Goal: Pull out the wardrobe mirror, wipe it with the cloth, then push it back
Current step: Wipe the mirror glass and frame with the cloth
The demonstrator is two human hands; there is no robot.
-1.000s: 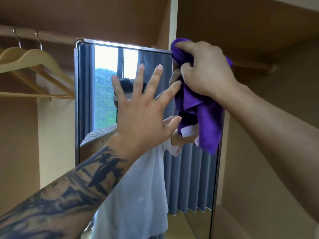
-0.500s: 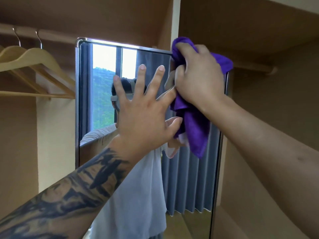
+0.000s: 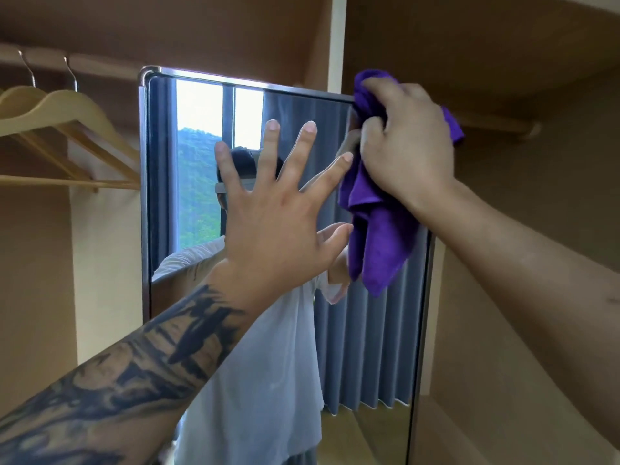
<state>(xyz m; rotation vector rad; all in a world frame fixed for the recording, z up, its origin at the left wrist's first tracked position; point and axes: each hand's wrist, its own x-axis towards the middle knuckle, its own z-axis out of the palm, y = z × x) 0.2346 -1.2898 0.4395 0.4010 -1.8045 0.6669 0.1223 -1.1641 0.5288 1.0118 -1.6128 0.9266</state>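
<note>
Purple cloth — bunched in right hand, back up at mirror top-right corner | left hand spread flat, bracing glass | wiping barely begun — lower glass untouched

Glossy glass mirror, soft cloth, wooden hangers

One mirror, one purple cloth, two wooden hangers, two hands.

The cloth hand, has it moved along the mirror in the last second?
No, hardly at all. The right hand holds the cloth bunched at the top right corner of the mirror, as before; any change is too small to give a direction.
</note>
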